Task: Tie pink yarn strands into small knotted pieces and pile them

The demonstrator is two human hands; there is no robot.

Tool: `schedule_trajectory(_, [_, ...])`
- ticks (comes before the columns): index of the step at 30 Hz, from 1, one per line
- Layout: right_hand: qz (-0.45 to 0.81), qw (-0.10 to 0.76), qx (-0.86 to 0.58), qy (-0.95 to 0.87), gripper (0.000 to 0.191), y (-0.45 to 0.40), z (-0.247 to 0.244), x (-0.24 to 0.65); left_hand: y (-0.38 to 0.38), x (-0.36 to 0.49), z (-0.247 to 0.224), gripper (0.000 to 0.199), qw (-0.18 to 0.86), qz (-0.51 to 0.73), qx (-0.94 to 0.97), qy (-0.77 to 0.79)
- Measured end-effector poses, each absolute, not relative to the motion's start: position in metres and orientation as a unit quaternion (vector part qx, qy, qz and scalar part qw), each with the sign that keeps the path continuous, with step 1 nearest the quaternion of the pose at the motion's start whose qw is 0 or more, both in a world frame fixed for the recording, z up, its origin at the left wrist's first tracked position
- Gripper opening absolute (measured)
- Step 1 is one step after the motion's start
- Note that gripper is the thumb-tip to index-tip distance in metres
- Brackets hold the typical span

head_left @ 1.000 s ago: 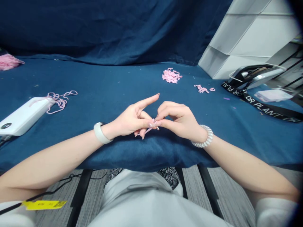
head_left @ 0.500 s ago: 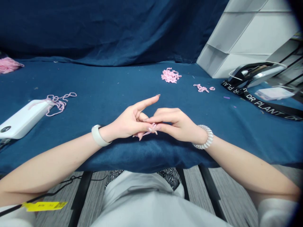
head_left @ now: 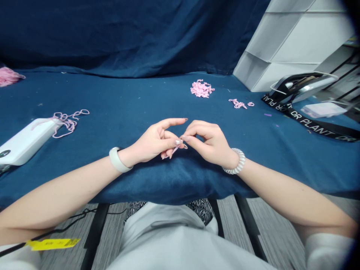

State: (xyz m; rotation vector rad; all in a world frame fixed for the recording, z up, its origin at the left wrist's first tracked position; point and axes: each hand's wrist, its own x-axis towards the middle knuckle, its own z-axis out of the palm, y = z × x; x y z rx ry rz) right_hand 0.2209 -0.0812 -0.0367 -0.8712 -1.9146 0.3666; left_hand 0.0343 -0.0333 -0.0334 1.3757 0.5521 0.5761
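Between my hands, above the front edge of the blue-covered table [head_left: 126, 112], is a short piece of pink yarn [head_left: 176, 149]. My left hand [head_left: 157, 140] pinches it between thumb and a bent finger, its index finger stretched out to the right. The yarn hangs down across the left fingers. Thumb and index finger of my right hand [head_left: 209, 142] are pinched together at the left thumb tip, on the yarn's upper end. The fingertips hide most of that end.
A pink yarn heap [head_left: 201, 89] and a smaller yarn bit [head_left: 238, 104] lie farther back. At left are a white power bank [head_left: 30, 140] with loose yarn [head_left: 67, 123] and a pink bundle [head_left: 9, 77]. A black lettered strap [head_left: 315, 125] and white boxes [head_left: 292, 45] stand right.
My right hand has risen slightly and turned, its fingers now more bent. The left index finger has lowered toward level. The yarn shows more clearly below the left thumb.
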Motion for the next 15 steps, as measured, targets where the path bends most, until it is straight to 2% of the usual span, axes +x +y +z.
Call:
schedule_trajectory(6, [0.125,0.471,-0.361,-0.796,0.017,-0.0784,-0.0375,0.2227,-0.0275,0.0376,-0.0384,0.039,0.763,0.174,0.555,0.282])
schedule_trajectory(9, [0.132,0.461,-0.355,-0.803,0.016,-0.0782,-0.0391,0.2228,-0.0269,0.0372,-0.0403,0.032,0.758,0.155,0.572,0.271])
schedule_trajectory(15, [0.199,0.471,-0.401,-0.76,0.015,-0.0751,-0.0369,0.2266,-0.0285,0.0365,-0.0426,0.027,0.711,0.23,0.609,0.265])
